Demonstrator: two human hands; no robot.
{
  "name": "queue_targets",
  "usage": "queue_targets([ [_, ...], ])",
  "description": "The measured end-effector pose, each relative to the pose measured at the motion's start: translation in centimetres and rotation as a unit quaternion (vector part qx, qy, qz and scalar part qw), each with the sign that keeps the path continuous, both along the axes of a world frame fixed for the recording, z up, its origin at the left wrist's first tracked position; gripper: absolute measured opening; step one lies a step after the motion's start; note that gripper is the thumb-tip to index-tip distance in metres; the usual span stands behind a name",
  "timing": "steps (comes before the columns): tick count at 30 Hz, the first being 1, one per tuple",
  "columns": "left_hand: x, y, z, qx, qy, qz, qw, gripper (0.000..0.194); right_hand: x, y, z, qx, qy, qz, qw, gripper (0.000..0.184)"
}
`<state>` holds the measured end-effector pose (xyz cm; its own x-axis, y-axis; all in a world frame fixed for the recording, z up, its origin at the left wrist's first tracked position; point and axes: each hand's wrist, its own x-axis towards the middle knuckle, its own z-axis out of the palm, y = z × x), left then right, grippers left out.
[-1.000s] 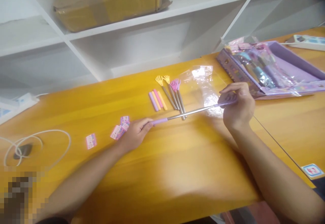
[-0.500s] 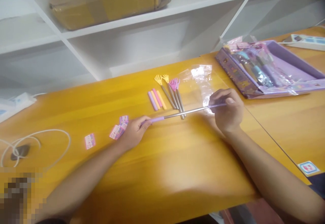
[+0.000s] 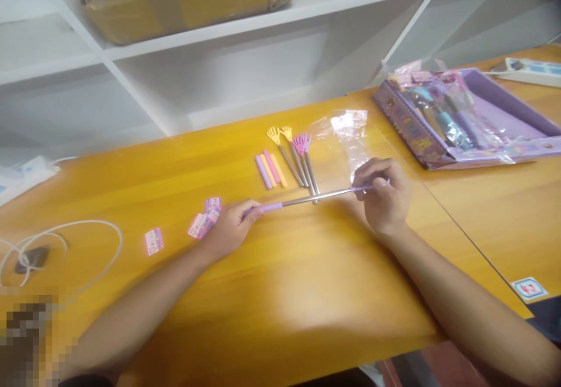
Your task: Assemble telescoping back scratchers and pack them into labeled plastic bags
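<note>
The slim silver metal rod (image 3: 302, 200) extends between the two hands over the yellow-brown wood-grain surface (image 3: 307, 270). Its long axis runs left to right, inclined slightly so that the right end sits higher in view and farther from the person. The left end carries a smooth lavender sleeve (image 3: 272, 206); the right end terminates in a thin lavender piece (image 3: 360, 187) directed into the right hand.

The left hand (image 3: 231, 228) is closed on the sleeve, thumb along the near side, its forearm angled up from the lower left. The right hand (image 3: 385, 197) grips the lavender piece between thumb and curled fingers; its forearm rises from the lower right.

Beyond the rod lie two yellow hand-shaped heads (image 3: 274, 135) and two magenta hand-shaped heads (image 3: 300, 142) on silver shafts, with four short pastel tubes (image 3: 270, 170) just to their left. The rod crosses in front of the magenta units' lower shaft ends; contact cannot be determined.

The right-hand fingers conceal the tip of the lavender piece, so its shape cannot be read. The left hand partly covers the small pink-and-white printed cards (image 3: 199, 225). Both forearms are cut off by the frame; pixelation masks the lower-left corner.
</note>
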<state>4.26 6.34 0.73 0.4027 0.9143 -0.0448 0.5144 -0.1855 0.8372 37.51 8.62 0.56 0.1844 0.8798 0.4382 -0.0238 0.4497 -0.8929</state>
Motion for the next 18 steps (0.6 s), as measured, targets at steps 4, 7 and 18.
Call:
queue_targets([
  [4, 0.0, 0.0, 0.0, 0.0, 0.004, 0.0, 1.0, 0.037, -0.2, -0.4, -0.4, 0.015, -0.025, 0.01, 1.0, 0.037],
  [7, 0.0, 0.0, -0.2, 0.007, 0.006, -0.002, 1.0, 0.037, -0.5, -0.7, -0.5, 0.005, -0.034, 0.03, 0.999, 0.037],
  [18, 0.0, 0.1, -0.4, 0.026, 0.01, -0.004, 1.0, 0.034, -1.5, -1.6, -1.0, -0.003, -0.037, 0.055, 0.998, 0.036],
])
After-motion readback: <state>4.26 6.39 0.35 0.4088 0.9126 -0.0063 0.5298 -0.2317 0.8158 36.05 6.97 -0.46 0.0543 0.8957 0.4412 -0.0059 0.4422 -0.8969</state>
